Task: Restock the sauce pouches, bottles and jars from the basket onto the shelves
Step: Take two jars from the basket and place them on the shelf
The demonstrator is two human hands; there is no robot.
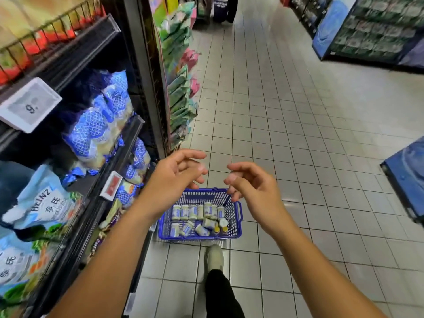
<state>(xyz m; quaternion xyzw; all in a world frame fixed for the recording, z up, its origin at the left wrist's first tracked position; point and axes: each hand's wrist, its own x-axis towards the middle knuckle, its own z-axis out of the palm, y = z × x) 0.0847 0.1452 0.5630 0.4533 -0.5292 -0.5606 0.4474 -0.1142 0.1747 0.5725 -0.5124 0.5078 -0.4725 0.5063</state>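
A blue plastic basket (236,216) stands on the tiled floor in front of me. Several pale jars (192,213) with blue labels fill it, some upright in a row, some lying on their sides. Two small bottles with yellow caps (220,230) stand near its front right corner. My left hand (176,173) and my right hand (250,187) hover above the basket, apart from each other, fingers loosely curled and holding nothing. On my left the dark shelves (96,187) carry blue and white sauce pouches (96,125) and Heinz pouches (43,203).
My foot in a pale shoe (214,258) stands just behind the basket. Price tags (27,104) hang on the shelf edges. Green and pink packs (181,88) hang at the shelf end. Blue display units (406,180) stand at the right. Tiled aisle floor stretches ahead.
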